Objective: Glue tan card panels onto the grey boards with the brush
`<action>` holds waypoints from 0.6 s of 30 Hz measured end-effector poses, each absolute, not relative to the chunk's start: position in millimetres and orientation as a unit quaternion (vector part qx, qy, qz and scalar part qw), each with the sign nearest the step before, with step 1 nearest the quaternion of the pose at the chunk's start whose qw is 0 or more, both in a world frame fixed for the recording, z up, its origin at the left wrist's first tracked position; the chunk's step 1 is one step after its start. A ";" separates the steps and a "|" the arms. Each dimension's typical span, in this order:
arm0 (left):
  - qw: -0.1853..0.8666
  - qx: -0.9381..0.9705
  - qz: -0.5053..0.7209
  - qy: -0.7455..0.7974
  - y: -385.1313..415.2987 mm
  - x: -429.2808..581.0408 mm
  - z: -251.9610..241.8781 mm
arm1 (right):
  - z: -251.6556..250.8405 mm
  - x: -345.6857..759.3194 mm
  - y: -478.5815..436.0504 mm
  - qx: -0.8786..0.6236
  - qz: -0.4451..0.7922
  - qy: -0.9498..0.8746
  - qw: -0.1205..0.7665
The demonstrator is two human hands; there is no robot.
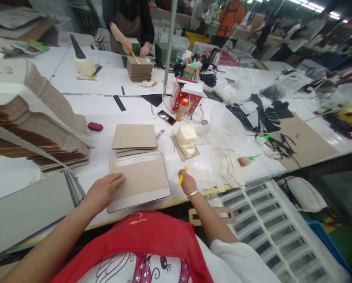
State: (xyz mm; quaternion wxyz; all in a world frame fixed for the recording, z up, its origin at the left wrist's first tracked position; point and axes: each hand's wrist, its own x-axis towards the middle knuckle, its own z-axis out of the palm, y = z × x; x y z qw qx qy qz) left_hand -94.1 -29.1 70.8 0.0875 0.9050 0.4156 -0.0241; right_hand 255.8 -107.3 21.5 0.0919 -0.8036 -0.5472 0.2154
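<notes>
My left hand [105, 189] lies with its fingers stretched over the left edge of a tan cardboard panel [143, 173], which has a pale border and a shiny wet-looking strip along its far edge. My right hand [187, 183] is wrapped round a yellow-handled brush [181, 179], just right of that panel; the brush's tip is hard to make out. Beyond the panel sits a short stack of brown boards [134, 136]. A cream-coloured plastic container [186, 139] stands on a small brown board ahead of my right hand.
Grey boards [34, 208] lie at the left, below a tall stack of cut cardboard pieces [40, 118]. A phone [166, 117], a red case [95, 126] and an orange-capped jar [182, 109] are farther back. A co-worker [131, 27] brushes a board stack across the table. A white slatted rack [264, 220] stands at right.
</notes>
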 end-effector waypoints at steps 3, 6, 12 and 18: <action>0.089 0.905 -0.016 0.417 -30.8 -91.8 73.1 | -12.2 245.8 -119.0 -0.799 0.164 -0.579 0.011; 0.090 0.905 -0.004 0.416 -32.0 -91.7 72.1 | -30.2 254.5 -130.3 -0.835 0.114 -0.538 -0.007; 0.080 0.909 0.013 0.408 -32.6 -93.0 68.3 | -49.0 276.9 -154.0 -0.858 0.099 -0.502 -0.046; 0.087 0.910 0.012 0.405 -34.1 -93.4 70.0 | -47.4 267.6 -157.4 -0.841 0.125 -0.526 -0.016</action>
